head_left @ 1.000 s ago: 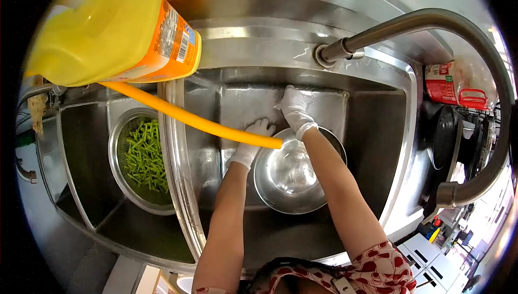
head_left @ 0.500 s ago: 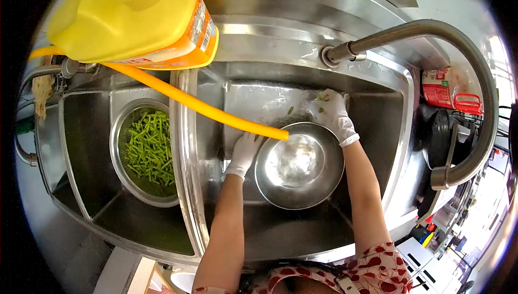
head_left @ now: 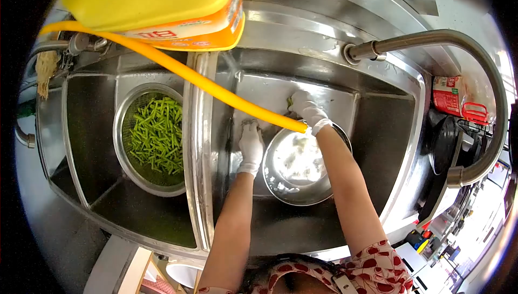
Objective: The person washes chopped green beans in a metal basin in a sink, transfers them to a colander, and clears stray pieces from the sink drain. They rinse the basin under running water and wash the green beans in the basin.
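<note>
Both my hands wear white gloves and are inside the right sink basin. My right hand reaches past the far rim of a round metal bowl, its fingers closed beside a small green bean piece at their tips. My left hand rests low in the basin, left of the bowl and apart from it; its fingertips are blurred. The end of a yellow hose hangs over the bowl, where bright, rippled water shows. Part of the bowl is behind my right forearm.
In the left basin stands a metal colander with cut green beans. A yellow jug looms at the upper left. A metal faucet arches over the right side, near a red and white package.
My right hand has moved left across the far side of the bowl. Bright, rippled water now shows in the bowl under the hose end. The whole view has shifted somewhat.
</note>
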A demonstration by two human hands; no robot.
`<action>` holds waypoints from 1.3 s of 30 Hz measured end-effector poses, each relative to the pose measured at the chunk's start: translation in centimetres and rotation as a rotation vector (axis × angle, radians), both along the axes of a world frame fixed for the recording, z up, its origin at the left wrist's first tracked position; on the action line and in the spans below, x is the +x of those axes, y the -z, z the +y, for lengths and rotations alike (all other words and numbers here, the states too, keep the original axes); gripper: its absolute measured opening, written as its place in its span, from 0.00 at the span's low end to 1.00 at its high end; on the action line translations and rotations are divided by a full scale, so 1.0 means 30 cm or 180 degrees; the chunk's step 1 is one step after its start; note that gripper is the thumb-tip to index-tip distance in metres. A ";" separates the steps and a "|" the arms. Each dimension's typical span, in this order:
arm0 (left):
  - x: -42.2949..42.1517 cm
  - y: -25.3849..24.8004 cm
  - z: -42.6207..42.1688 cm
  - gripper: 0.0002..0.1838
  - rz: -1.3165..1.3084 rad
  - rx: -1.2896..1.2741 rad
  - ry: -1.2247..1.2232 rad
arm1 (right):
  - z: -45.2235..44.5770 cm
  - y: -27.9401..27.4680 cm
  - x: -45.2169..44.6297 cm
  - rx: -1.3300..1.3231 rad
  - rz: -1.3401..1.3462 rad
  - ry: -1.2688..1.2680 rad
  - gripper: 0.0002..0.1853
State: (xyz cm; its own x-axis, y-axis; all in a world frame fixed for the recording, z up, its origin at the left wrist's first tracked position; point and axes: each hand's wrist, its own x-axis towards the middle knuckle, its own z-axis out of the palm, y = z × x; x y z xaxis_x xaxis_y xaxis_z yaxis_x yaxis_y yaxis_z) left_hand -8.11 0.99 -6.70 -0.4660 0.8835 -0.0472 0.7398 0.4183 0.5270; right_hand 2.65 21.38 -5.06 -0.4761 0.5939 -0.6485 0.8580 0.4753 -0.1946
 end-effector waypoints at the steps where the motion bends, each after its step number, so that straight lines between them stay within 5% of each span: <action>1: -0.004 0.008 0.007 0.08 0.0149 0.0413 -0.0151 | 0.000 -0.069 0.016 -0.0448 0.0600 0.0838 0.09; 3: 0.001 0.064 0.032 0.08 -0.1446 0.0682 -0.1111 | -0.001 -0.124 0.028 -0.1165 0.1441 0.2345 0.09; 5: -0.004 0.001 0.081 0.09 -0.3698 0.0756 -0.2190 | -0.027 -0.180 0.068 -0.1222 0.1863 0.2645 0.09; 11: 0.047 -0.257 0.083 0.12 -0.5413 0.0737 -0.2736 | -0.334 -0.331 0.093 -0.1385 0.2815 0.3106 0.09; 13: 0.071 -0.277 0.028 0.13 -0.6274 0.0772 -0.2824 | -0.467 -0.360 0.078 -0.1051 0.2978 0.2124 0.12; 15: 0.081 -0.291 -0.032 0.15 -0.6606 0.0794 -0.2830 | -0.532 -0.507 0.041 -0.0451 0.2076 0.1133 0.12; 17: 0.075 -0.307 -0.088 0.15 -0.7054 0.0788 -0.2690 | -0.543 -0.637 0.054 0.0097 0.2310 0.0833 0.12; 18: 0.063 -0.461 -0.089 0.13 -0.6832 0.0800 -0.2981 | -0.553 -0.675 0.084 0.0364 0.2411 0.0697 0.12; 21: 0.013 -0.619 -0.178 0.09 -0.7559 0.1029 -0.2840 | -0.515 -0.636 0.247 0.0481 0.2176 0.2271 0.15; 26: -0.238 -1.084 -0.291 0.11 -0.7332 0.2217 -0.1913 | -0.625 -0.339 0.660 0.1214 -0.0091 0.2886 0.40; 27: -0.319 -1.065 -0.346 0.13 -0.6578 0.2243 -0.1877 | -0.668 -0.304 0.700 0.1139 -0.0178 0.3195 0.36; 28: -0.372 -1.102 -0.365 0.18 -0.5696 0.2163 -0.2467 | -0.690 -0.288 0.725 0.0248 0.0304 0.4167 0.33; 29: -0.421 -1.124 -0.369 0.24 -0.4723 0.1940 -0.2004 | -0.713 -0.267 0.749 -0.0716 0.0810 0.5072 0.31; 30: -0.441 -1.148 -0.354 0.27 -0.3216 0.1401 -0.2346 | -0.747 -0.219 0.793 -0.1104 0.0746 0.5317 0.28; 31: -0.508 -1.035 -0.411 0.28 -0.0922 0.1079 -0.1693 | -0.778 -0.150 0.848 -0.1492 0.0684 0.5548 0.24; 32: -0.490 -1.063 -0.398 0.28 -0.0247 0.1102 -0.1712 | -0.789 -0.086 0.886 -0.1881 0.0621 0.5764 0.21; 34: -0.413 -1.164 -0.352 0.27 0.0472 0.1195 -0.1532 | -0.796 0.023 0.920 -0.1134 -0.0968 0.1917 0.17; 35: -0.351 -1.166 -0.322 0.22 -0.0389 0.1936 -0.1405 | -0.808 0.044 0.938 -0.0707 -0.1603 -0.0057 0.14; 39: -0.080 -1.084 -0.204 0.09 -0.1370 0.1720 -0.0221 | -0.815 -0.029 0.880 -0.0660 -0.1884 -0.0624 0.21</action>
